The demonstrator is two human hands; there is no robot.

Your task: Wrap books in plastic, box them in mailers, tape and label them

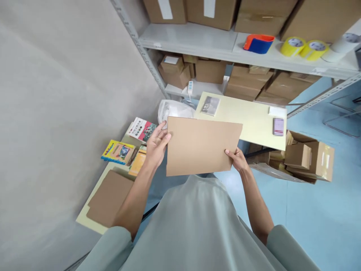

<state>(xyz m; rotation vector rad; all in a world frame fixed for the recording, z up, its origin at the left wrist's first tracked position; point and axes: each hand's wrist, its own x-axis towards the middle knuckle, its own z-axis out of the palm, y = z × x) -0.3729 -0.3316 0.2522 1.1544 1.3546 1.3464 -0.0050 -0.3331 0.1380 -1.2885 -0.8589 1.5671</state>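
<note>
Bright room where I'm standing, cool, even light, seemingly from above; source out of view. Pale-blue glossy floor (310, 218) shows a whitish sheen by the person's right arm. Rough grey wall (56, 94): matte, soft grey shading. Flat brown cardboard sheet (203, 146) evenly lit, readable. Grey metal shelving (191, 35) shades the brown cardboard boxes (210, 71) on its lower level. Wide-angle stretch: shelving slants, pale-green cloth sleeves (290, 246) balloon at the bottom. Small purple rectangular item (278, 127) pixelated; small print soft.
</note>
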